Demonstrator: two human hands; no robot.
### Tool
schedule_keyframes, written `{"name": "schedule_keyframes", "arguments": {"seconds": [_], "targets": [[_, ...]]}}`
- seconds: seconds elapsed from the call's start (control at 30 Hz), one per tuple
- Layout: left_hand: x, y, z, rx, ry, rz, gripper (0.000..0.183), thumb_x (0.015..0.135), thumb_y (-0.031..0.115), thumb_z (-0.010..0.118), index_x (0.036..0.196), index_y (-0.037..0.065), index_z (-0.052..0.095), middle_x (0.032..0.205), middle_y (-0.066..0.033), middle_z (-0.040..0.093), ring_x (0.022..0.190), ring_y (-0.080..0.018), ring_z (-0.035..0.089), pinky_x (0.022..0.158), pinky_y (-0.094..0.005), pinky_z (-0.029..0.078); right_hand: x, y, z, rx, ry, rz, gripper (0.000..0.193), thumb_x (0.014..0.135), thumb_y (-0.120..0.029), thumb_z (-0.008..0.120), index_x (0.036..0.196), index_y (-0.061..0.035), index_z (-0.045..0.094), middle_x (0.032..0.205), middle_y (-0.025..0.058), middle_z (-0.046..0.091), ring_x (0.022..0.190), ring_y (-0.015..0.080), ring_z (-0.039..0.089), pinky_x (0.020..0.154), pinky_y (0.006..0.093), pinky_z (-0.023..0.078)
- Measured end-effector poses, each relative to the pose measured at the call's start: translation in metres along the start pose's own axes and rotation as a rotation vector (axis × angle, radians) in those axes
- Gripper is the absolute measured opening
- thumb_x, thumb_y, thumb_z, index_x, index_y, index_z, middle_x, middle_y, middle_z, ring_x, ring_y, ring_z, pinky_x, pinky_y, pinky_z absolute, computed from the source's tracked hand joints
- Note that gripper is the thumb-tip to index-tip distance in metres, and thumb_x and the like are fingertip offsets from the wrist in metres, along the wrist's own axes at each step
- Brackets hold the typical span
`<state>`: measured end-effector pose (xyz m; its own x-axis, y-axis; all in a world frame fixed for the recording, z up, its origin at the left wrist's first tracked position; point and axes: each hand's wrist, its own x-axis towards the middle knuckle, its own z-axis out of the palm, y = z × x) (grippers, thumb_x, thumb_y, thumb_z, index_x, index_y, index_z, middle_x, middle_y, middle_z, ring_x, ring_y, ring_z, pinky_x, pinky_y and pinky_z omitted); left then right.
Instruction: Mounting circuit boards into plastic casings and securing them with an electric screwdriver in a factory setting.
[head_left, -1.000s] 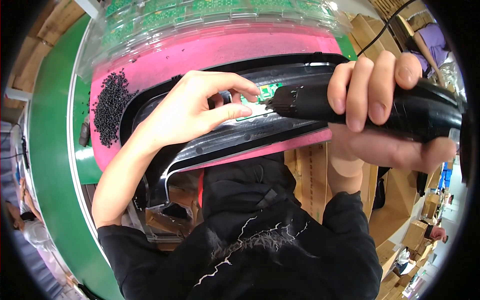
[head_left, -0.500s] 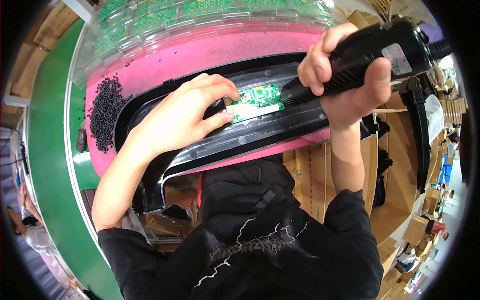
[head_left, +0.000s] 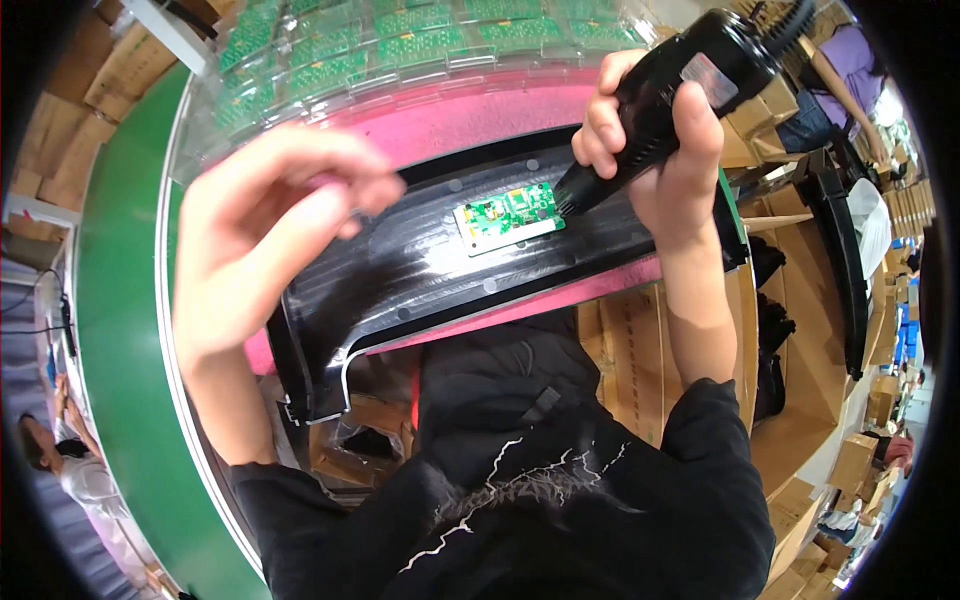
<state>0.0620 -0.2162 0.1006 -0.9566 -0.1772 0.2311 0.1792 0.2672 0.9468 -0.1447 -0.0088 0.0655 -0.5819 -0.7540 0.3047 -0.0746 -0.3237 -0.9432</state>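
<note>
The right hand point(head_left: 655, 130) is raised over the work, forearm coming up from the lower edge, wrist bent so the hand tips inward. Its fingers point(head_left: 600, 125) are wrapped tight round a black power screwdriver point(head_left: 680, 100), which slants from the upper right down to the lower left, its tip resting at the right end of a small green circuit board point(head_left: 508, 217).

The left hand point(head_left: 265, 225) hovers above the left part of the black plastic panel point(head_left: 440, 280), blurred, holding nothing that I can make out. Its fingers point(head_left: 350, 175) are loosely curled, the tips drawn toward the thumb, clear of the board.

The circuit board lies flat near the middle of the panel, its long side running left to right with the right end a little higher. The panel lies across a pink foam pad point(head_left: 470, 115), long axis also left to right. Beyond it sits a clear tray of green boards point(head_left: 400, 40).
</note>
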Motion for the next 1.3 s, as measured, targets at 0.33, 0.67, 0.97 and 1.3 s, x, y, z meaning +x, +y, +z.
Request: {"name": "schedule_keyframes", "arguments": {"seconds": [0.33, 0.67, 0.97, 1.3], "targets": [[-0.136, -0.042, -0.015, 0.376, 0.249, -0.917, 0.033, 0.097, 0.026, 0.058, 0.085, -0.005, 0.064, 0.054, -0.0044, 0.059, 0.042, -0.016, 0.058, 0.04, -0.0283, 0.045, 0.014, -0.013, -0.026, 0.538, 0.423, 0.074, 0.029, 0.09, -0.017, 0.063, 0.109, -0.0004, 0.05, 0.109, 0.0113, 0.046, 0.109, 0.0267, 0.05, 0.092, 0.0557, 0.052], [-0.215, -0.11, 0.09, -0.979, 0.393, -0.531, 0.089, 0.089, 0.063, 0.049, 0.134, -0.013, 0.037, 0.109, -0.0339, 0.062, 0.097, -0.042, 0.066, 0.079, -0.0401, 0.055, -0.047, -0.103, 0.1, -0.731, -0.352, -0.727, 0.013, 0.07, -0.017, 0.063, 0.076, -0.0064, 0.058, 0.075, 0.0026, 0.061, 0.065, 0.0179, 0.062, 0.069, 0.0348, 0.057], [-0.237, -0.1, 0.11, -1.027, 0.785, -0.143, 0.078, 0.084, 0.051, 0.055, 0.129, -0.013, 0.045, 0.12, -0.0302, 0.057, 0.088, -0.03, 0.064, 0.066, -0.0327, 0.052, -0.05, -0.105, 0.121, -0.771, -0.287, -0.969, 0.01, 0.065, -0.02, 0.064, 0.067, -0.0112, 0.06, 0.071, -0.0021, 0.059, 0.066, 0.0168, 0.059, 0.068, 0.0351, 0.051], [-0.295, -0.096, 0.032, -0.827, 1.144, 0.441, 0.063, 0.089, 0.046, 0.057, 0.124, -0.006, 0.051, 0.111, -0.0184, 0.063, 0.081, -0.0188, 0.058, 0.059, -0.0272, 0.047, -0.019, -0.096, 0.096, -0.826, -0.316, -1.224, 0.017, 0.069, -0.024, 0.065, 0.068, -0.008, 0.061, 0.067, -0.0005, 0.057, 0.067, 0.0177, 0.058, 0.062, 0.0328, 0.043]]}}
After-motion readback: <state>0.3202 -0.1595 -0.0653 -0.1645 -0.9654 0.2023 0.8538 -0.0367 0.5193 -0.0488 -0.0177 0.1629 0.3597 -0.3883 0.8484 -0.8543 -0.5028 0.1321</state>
